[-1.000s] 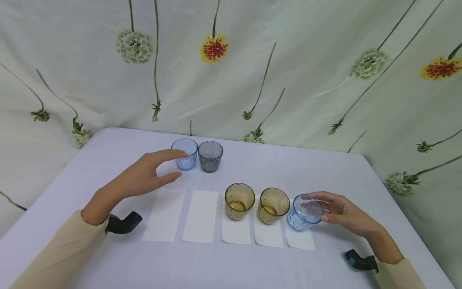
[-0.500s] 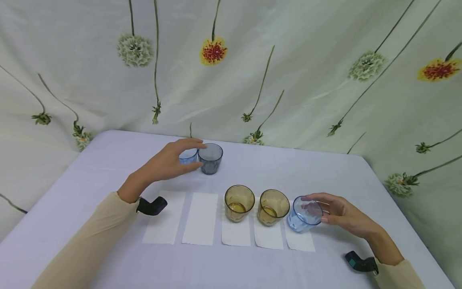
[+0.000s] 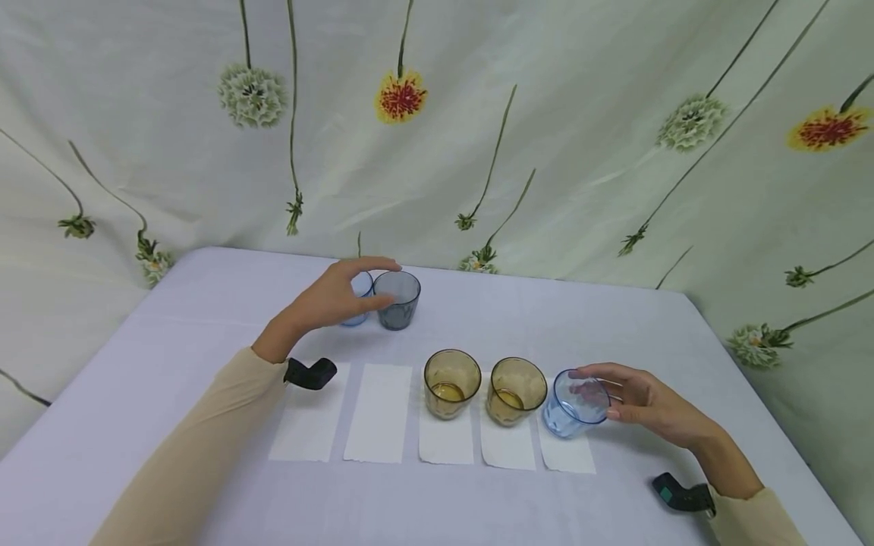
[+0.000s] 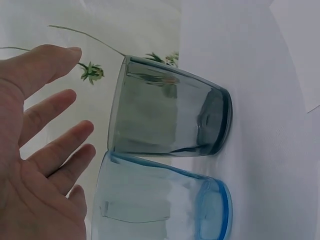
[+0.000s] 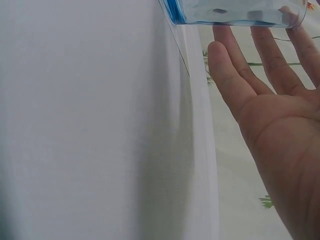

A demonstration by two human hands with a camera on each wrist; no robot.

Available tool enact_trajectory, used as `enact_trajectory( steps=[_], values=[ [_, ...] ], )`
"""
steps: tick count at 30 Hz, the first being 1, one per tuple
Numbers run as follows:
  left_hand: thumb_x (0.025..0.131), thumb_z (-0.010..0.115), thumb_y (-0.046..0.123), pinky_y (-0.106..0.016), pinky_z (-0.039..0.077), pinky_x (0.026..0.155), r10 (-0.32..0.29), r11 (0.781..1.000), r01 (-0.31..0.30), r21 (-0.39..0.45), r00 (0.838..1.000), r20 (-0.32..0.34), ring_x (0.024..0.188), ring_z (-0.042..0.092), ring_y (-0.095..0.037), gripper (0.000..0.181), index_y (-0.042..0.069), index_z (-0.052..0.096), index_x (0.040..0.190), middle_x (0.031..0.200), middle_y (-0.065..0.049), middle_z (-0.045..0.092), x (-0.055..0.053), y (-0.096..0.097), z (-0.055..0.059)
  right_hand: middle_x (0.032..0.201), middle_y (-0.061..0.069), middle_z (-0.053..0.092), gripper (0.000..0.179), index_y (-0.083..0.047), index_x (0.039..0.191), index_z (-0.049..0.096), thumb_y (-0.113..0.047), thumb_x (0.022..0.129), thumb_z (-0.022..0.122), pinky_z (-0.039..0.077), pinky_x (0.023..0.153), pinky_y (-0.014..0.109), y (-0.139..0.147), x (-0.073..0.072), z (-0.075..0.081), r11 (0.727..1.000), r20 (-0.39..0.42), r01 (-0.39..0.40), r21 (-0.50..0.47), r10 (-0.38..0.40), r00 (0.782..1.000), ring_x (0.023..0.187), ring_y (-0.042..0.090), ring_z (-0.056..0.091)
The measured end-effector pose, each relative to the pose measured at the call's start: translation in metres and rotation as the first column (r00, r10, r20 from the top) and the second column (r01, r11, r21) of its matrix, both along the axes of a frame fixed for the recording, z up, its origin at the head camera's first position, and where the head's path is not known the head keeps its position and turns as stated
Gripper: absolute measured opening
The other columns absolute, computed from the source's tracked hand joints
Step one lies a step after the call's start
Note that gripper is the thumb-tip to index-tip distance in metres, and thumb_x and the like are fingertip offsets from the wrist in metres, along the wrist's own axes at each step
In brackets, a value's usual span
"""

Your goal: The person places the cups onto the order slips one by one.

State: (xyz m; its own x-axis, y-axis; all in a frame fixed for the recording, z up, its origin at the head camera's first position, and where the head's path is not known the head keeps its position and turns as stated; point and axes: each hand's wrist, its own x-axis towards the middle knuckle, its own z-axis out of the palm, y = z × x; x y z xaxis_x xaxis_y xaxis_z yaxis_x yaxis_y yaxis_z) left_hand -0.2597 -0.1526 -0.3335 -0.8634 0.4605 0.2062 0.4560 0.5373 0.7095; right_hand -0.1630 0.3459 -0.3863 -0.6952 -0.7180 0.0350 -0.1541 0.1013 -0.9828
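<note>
My left hand [image 3: 334, 294] is at the back left, fingers and thumb spread on either side of a grey glass [image 3: 400, 316]. In the left wrist view a gap shows between the fingertips and the grey glass [image 4: 170, 110]. A blue glass [image 4: 150, 200] stands beside it, partly hidden behind the hand in the head view. At the right, my right hand [image 3: 652, 402] holds a second blue glass [image 3: 570, 417] near its rim, thumb on the near side and fingers round the far side. In the right wrist view the fingers reach that glass's wall [image 5: 240, 12].
Two amber glasses [image 3: 451, 387] stand upright left of the held glass. Several white paper strips [image 3: 378, 413] lie in a row; the amber glasses and the held glass are over the right-hand ones. A flowered cloth [image 3: 587, 152] hangs behind the white table [image 3: 410, 508].
My left hand has moved right, from beside the left blue glass across to the grey glass, now covering part of the blue one. The right hand and its glass have stayed put.
</note>
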Motion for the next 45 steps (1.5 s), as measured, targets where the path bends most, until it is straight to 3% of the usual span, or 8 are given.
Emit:
enact_trajectory(
  steps=[6,14,24,45],
  values=[
    [0.091,0.075,0.027,-0.053,0.033,0.116,0.030,0.999,-0.030,0.011,0.999,0.024,0.144,0.041,-0.027,0.051,0.014,0.060,0.138,0.146,-0.007,0.056,-0.004,0.002,-0.004,0.153,0.000,0.047,0.051,0.003,0.147,0.040,0.011,0.097,0.049,0.045,0.106,0.023,0.000,0.001,0.001,1.000,-0.023,0.012,0.019,-0.012,1.000,0.137,0.010,0.049],
    [0.090,0.076,0.036,-0.056,0.033,0.115,0.048,0.998,-0.044,-0.053,0.997,0.063,0.145,0.038,-0.029,0.055,0.018,0.059,0.139,0.149,-0.006,0.052,-0.006,0.007,-0.004,0.151,-0.002,0.048,0.051,0.001,0.147,0.042,0.009,0.097,0.050,0.047,0.104,0.023,0.001,0.002,0.001,0.998,-0.029,0.041,0.046,-0.039,0.999,0.135,0.009,0.051],
    [0.088,0.077,0.033,-0.059,0.035,0.113,0.064,0.994,-0.057,-0.094,0.995,0.077,0.145,0.038,-0.033,0.058,0.017,0.058,0.141,0.151,-0.010,0.050,-0.007,0.009,-0.003,0.152,0.001,0.048,0.052,0.004,0.147,0.040,0.010,0.097,0.050,0.047,0.104,0.024,0.001,0.000,0.002,1.000,-0.033,0.013,0.024,-0.012,0.999,0.136,0.011,0.050],
    [0.088,0.078,0.029,-0.056,0.040,0.110,0.080,0.992,-0.075,-0.104,0.996,0.044,0.142,0.042,-0.034,0.063,0.011,0.054,0.143,0.150,-0.014,0.051,-0.004,0.016,-0.006,0.151,-0.001,0.049,0.051,0.003,0.146,0.042,0.011,0.096,0.051,0.044,0.106,0.021,0.001,-0.001,0.000,0.999,-0.054,0.032,0.044,-0.030,0.998,0.136,0.009,0.050]
  ],
)
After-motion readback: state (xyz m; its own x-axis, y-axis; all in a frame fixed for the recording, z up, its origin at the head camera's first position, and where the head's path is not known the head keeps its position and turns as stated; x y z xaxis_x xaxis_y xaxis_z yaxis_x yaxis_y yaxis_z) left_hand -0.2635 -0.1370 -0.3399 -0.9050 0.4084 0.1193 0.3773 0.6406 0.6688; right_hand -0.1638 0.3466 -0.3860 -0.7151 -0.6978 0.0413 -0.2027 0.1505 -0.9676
